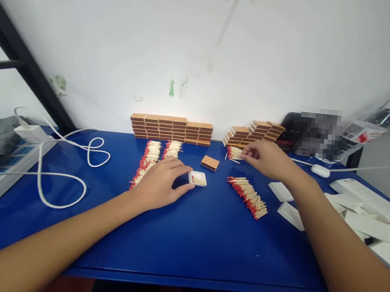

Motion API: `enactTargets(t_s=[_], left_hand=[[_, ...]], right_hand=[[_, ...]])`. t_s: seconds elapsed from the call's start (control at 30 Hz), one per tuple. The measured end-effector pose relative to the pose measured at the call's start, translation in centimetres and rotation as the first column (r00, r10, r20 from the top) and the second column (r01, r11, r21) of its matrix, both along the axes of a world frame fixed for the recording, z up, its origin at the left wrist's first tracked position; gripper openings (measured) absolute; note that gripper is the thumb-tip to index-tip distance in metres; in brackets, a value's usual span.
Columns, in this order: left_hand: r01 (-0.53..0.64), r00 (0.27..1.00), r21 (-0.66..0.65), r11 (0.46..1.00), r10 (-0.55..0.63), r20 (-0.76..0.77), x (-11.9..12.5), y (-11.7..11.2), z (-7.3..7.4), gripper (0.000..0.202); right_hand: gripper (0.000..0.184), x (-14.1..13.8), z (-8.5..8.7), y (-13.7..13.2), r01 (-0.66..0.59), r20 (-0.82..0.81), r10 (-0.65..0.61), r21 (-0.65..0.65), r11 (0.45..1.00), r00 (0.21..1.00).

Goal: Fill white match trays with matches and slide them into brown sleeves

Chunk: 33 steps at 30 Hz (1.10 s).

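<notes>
My left hand [163,182] has its thumb and fingers around the near end of a small white matchbox tray [203,176], in which a few matches lie. My right hand [265,158] is closed in a pinch at the pale ends of a small heap of matches [233,153]; how many it grips I cannot make out. An orange-brown matchbox [210,163] lies flat between the two hands. Below my right hand a slanting row of red-headed matches [247,197] is spread out. Two long rows of matches [152,153] run beside and partly under my left hand.
Stacked matchboxes [170,129] line the wall, with a stepped stack [257,133] further right. Empty white trays [281,191] and a white heap [375,220] lie on the right, near a plastic bottle [367,129]. White cables [59,206] loop over the blue table [184,247].
</notes>
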<state>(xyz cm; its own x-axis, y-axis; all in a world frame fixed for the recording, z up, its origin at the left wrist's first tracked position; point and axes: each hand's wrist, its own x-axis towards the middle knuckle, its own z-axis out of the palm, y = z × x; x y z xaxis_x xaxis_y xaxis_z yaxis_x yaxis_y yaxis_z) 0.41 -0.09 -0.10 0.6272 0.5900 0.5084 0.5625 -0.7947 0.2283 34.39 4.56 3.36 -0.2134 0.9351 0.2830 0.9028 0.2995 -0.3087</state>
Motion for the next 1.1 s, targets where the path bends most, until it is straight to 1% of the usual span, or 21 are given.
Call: enactTargets(t_s=[0.1,0.2,0.27,0.53,0.67,0.73,0.8,0.87,0.93,1.0,1.03,1.1], left_hand=[[-0.014,0.999,-0.034,0.999,0.012,-0.031,0.0,0.0,0.0,0.031],[-0.015,0.998,-0.052,0.999,0.012,-0.063,0.0,0.0,0.0,0.03],[-0.014,0.997,-0.059,0.998,0.009,-0.078,0.0,0.0,0.1,0.03],[0.004,0.998,-0.063,0.998,-0.008,-0.068,0.0,0.0,-0.2,0.03],[-0.007,0.998,-0.054,0.999,0.004,-0.063,-0.1,0.0,-0.2,0.03],[-0.019,0.998,-0.047,0.999,0.016,-0.058,-0.1,0.0,-0.2,0.03],[-0.027,0.998,-0.039,0.999,0.025,-0.054,0.0,0.0,-0.3,0.03],[-0.024,0.998,-0.039,0.999,0.022,-0.054,0.0,0.0,-0.3,0.031],[-0.017,0.998,-0.046,0.999,0.015,-0.053,0.1,0.0,-0.4,0.03],[-0.013,0.999,-0.052,0.999,0.011,-0.05,0.1,0.0,-0.3,0.03],[-0.011,0.999,-0.054,0.998,0.008,-0.049,0.1,0.0,-0.3,0.03],[-0.003,0.999,-0.056,0.998,0.001,-0.048,0.1,0.0,-0.2,0.029]], right_hand=[[0.016,1.4,-1.4,1.4,0.031,0.043,-0.028,-0.079,0.996,0.999],[0.015,1.6,-2.5,1.9,0.015,0.046,-0.009,-0.124,0.992,0.999],[0.015,1.7,-2.8,2.0,0.01,0.047,-0.003,-0.139,0.99,0.999],[0.013,1.4,-2.7,1.9,0.022,0.057,-0.009,-0.226,0.974,0.998],[0.016,0.2,-1.6,0.8,0.008,0.057,0.004,-0.222,0.975,0.998],[0.019,-1.0,-0.7,-0.3,-0.043,0.028,0.05,-0.204,0.978,0.998],[0.022,-2.6,0.1,-1.7,-0.132,-0.011,0.132,-0.189,0.973,0.991],[0.025,-4.3,0.5,-3.1,-0.209,-0.06,0.202,-0.173,0.962,0.978],[0.024,-6.0,0.4,-4.3,-0.306,-0.086,0.295,-0.168,0.937,0.951],[0.02,-7.2,-0.2,-5.0,-0.38,-0.084,0.371,-0.174,0.909,0.925],[0.018,-7.7,-0.5,-5.2,-0.399,-0.074,0.392,-0.171,0.901,0.917],[0.015,-8.3,-1.2,-5.3,-0.404,-0.051,0.401,-0.142,0.904,0.915]])
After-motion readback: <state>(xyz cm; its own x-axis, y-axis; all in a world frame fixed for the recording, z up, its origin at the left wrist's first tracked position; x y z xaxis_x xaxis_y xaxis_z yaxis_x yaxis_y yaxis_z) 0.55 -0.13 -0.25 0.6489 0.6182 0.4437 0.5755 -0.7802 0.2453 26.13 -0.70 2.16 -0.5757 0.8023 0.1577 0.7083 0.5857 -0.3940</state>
